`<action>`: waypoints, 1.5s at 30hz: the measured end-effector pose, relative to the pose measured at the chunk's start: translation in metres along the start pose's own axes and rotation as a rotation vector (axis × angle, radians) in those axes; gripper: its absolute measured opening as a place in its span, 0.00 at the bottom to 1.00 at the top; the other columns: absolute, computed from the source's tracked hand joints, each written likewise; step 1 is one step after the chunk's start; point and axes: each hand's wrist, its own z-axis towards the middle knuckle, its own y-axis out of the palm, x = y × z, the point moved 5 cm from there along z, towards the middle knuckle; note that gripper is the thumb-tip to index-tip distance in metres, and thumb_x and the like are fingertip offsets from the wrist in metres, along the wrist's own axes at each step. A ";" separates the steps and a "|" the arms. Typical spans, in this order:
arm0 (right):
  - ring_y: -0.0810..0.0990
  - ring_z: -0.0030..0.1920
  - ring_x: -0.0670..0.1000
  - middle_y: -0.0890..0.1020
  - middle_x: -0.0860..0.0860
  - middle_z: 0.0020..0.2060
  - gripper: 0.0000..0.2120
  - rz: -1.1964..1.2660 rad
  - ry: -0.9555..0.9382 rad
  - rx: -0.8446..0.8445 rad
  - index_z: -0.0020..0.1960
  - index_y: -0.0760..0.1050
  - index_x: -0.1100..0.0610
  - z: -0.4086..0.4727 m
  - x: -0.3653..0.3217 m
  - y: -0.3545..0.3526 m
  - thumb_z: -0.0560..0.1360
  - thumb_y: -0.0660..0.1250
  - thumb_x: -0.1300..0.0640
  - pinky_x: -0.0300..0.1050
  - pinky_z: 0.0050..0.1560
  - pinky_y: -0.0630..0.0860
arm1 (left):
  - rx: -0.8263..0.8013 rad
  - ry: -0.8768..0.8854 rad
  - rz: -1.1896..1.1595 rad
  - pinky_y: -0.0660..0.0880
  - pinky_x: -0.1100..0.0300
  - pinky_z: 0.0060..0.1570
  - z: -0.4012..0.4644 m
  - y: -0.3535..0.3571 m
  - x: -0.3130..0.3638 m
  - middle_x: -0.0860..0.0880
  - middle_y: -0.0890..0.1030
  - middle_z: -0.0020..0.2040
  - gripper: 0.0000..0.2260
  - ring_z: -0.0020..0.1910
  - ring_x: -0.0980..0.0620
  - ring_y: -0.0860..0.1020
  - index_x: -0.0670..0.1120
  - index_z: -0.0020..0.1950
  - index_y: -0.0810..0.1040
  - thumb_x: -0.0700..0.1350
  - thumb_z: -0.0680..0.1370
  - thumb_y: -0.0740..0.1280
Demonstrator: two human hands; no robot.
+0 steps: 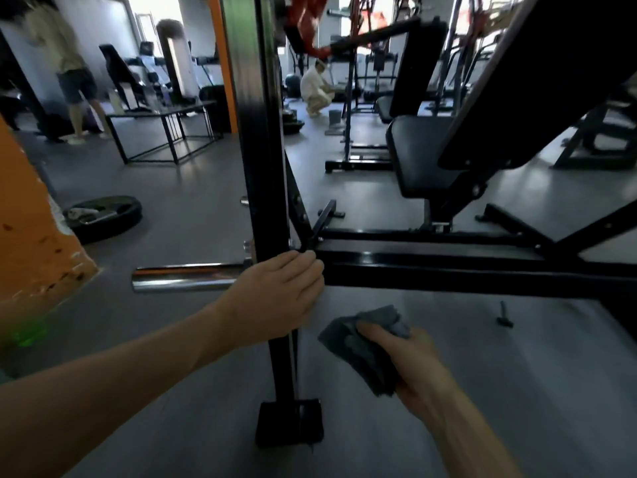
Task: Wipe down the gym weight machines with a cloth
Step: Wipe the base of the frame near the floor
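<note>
Cloth first: a crumpled grey fabric cloth is sitting bunched in my right hand, low in the frame and just to the right of the black vertical steel post of the weight machine, not touching the metal. My right fingers are curling around the cloth, the thumb pinching it on top, with folds sticking out past the knuckles toward the post.

My left hand is gripping that same post, fingers wrapping round its far side right where the black horizontal steel crossbeam is joining it. A shiny chrome plate-loading bar is jutting out to the left from the post at about the same height, behind my left wrist. Below my hands the post is ending in a flat black foot on the grey gym floor.

Beyond the crossbeam a black padded seat is sitting beneath a slanted black padded backrest. To the left, a black round weight plate is lying flat on the floor, near an orange painted pillar with scuffed paint. Farther back, one person is standing by a black metal-framed table, and another person in white is crouching among blurred machines
</note>
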 end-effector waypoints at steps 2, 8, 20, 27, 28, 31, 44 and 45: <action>0.86 0.49 0.60 0.86 0.64 0.49 0.08 0.068 -0.045 -0.005 0.54 0.82 0.67 -0.002 -0.041 0.011 0.77 0.71 0.63 0.50 0.48 0.83 | -0.026 -0.031 0.033 0.70 0.47 0.69 0.015 -0.010 -0.025 0.38 0.78 0.62 0.17 0.65 0.38 0.75 0.37 0.61 0.78 0.49 0.80 0.64; 0.83 0.59 0.62 0.82 0.66 0.59 0.22 0.410 0.084 -0.104 0.67 0.73 0.69 -0.011 -0.110 0.027 0.76 0.55 0.66 0.62 0.53 0.81 | -0.282 -0.086 0.121 0.65 0.45 0.72 0.032 -0.007 -0.068 0.36 0.80 0.59 0.25 0.65 0.37 0.74 0.35 0.58 0.80 0.55 0.80 0.58; 0.82 0.62 0.60 0.81 0.64 0.61 0.24 0.280 0.066 -0.261 0.61 0.82 0.66 -0.016 -0.128 0.049 0.77 0.66 0.47 0.55 0.69 0.73 | -0.288 -1.105 -2.078 0.82 0.51 0.55 0.083 -0.031 -0.062 0.44 0.87 0.50 0.12 0.54 0.46 0.85 0.39 0.57 0.81 0.43 0.77 0.75; 0.78 0.64 0.65 0.79 0.65 0.63 0.20 0.107 0.029 -0.193 0.66 0.78 0.65 0.006 -0.115 0.029 0.76 0.71 0.61 0.64 0.70 0.71 | -0.151 -0.928 -1.846 0.81 0.61 0.53 0.103 -0.024 -0.072 0.43 0.85 0.54 0.14 0.50 0.51 0.83 0.42 0.57 0.80 0.29 0.75 0.72; 0.79 0.64 0.65 0.79 0.66 0.63 0.19 0.091 0.032 -0.187 0.67 0.77 0.66 0.008 -0.115 0.025 0.76 0.68 0.65 0.63 0.68 0.73 | -0.139 -0.941 -1.832 0.81 0.61 0.52 0.103 -0.020 -0.077 0.45 0.85 0.54 0.15 0.50 0.52 0.83 0.42 0.60 0.79 0.30 0.76 0.72; 0.83 0.56 0.63 0.81 0.66 0.60 0.17 0.102 0.099 -0.200 0.61 0.79 0.69 0.014 -0.115 0.015 0.73 0.64 0.70 0.57 0.57 0.80 | -0.163 -0.877 -1.608 0.79 0.67 0.48 0.102 -0.011 -0.090 0.50 0.85 0.53 0.14 0.52 0.53 0.83 0.46 0.61 0.76 0.36 0.78 0.72; 0.81 0.47 0.55 0.83 0.54 0.46 0.09 -1.485 -0.531 -0.159 0.51 0.79 0.58 0.052 -0.117 0.133 0.81 0.62 0.55 0.48 0.46 0.76 | -0.362 0.095 0.341 0.65 0.51 0.54 0.079 -0.008 -0.107 0.48 0.76 0.45 0.13 0.50 0.45 0.71 0.44 0.49 0.76 0.46 0.82 0.53; 0.81 0.49 0.57 0.83 0.56 0.47 0.09 -1.531 -0.494 -0.180 0.52 0.78 0.58 0.057 -0.108 0.135 0.81 0.61 0.56 0.50 0.48 0.78 | -0.341 0.085 0.326 0.66 0.51 0.54 0.079 -0.009 -0.108 0.47 0.76 0.44 0.13 0.50 0.45 0.71 0.44 0.49 0.76 0.46 0.82 0.53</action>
